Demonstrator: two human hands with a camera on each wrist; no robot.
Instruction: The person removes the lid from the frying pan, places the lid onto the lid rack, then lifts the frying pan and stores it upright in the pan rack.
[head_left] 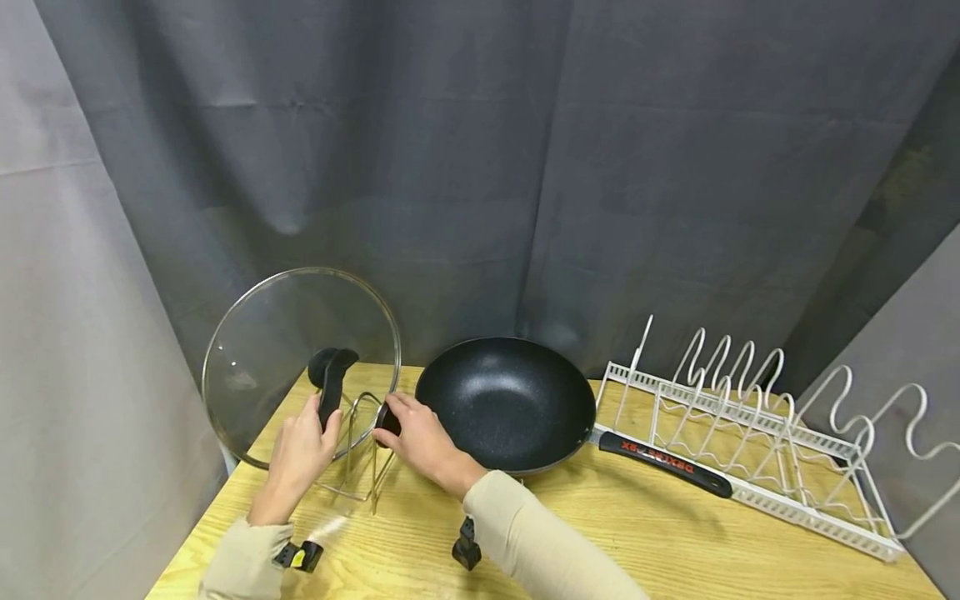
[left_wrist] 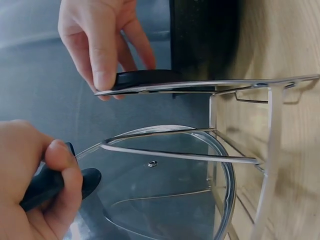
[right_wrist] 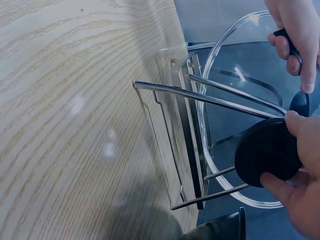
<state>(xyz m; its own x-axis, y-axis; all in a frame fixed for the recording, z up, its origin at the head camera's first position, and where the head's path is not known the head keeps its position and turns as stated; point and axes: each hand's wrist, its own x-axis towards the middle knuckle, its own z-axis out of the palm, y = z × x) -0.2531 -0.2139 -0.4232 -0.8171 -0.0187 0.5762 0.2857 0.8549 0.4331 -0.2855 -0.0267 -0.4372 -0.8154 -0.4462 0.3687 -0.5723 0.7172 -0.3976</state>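
My left hand grips the black handle of a large round glass lid, which stands steeply upright. Its lower rim is among the wire loops of a small metal stand; whether it bears on the base I cannot tell. My right hand pinches a black round disc at the top of the stand's near-right loop, thumb on one side and fingers on the other. Just behind the right hand lies a black wok, apart from the lid.
The wok's long black handle reaches right, over the front rail of a white wire rack with wavy dividers. Everything stands on a wooden table. A grey curtain hangs close behind.
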